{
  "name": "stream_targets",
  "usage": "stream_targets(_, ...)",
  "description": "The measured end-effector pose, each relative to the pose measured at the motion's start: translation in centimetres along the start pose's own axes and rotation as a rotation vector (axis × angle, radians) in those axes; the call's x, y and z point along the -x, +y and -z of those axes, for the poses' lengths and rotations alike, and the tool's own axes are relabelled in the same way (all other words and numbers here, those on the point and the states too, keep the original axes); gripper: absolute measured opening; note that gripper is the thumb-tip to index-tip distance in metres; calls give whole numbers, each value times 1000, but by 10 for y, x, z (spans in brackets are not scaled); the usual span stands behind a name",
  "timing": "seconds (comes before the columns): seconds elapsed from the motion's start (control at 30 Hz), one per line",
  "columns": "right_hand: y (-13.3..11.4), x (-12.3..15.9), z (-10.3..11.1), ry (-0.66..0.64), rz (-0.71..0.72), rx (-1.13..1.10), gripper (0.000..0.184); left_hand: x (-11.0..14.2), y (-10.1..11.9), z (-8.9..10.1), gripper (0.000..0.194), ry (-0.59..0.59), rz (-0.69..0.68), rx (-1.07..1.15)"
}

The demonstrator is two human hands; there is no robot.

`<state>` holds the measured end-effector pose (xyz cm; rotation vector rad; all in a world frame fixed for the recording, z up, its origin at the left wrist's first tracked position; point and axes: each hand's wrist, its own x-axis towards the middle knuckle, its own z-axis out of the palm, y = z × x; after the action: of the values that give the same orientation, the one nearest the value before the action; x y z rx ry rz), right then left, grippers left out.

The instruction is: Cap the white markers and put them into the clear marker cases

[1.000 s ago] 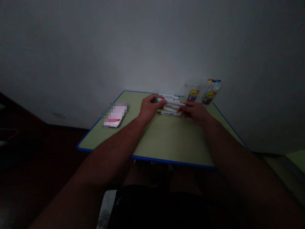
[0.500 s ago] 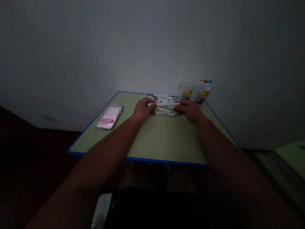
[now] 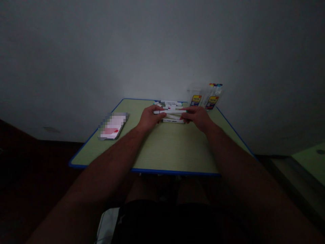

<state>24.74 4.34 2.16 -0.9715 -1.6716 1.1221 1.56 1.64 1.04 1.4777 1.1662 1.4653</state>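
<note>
Fingers (image 3: 161, 116) hold a white marker (image 3: 172, 112) crosswise, long axis left-to-right.

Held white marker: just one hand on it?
No, the left hand holds one end of the white marker and the right hand the other.

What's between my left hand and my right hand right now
In the head view, a white marker spans the gap, held between the left hand and right hand. More white markers show above and below it.
</note>
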Motion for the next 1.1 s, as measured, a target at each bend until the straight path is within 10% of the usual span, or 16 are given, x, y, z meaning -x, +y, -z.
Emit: stream_targets(1.1,1,2,-8,19,38,-95,42,-1,-6,-9,19,85,-30,-20)
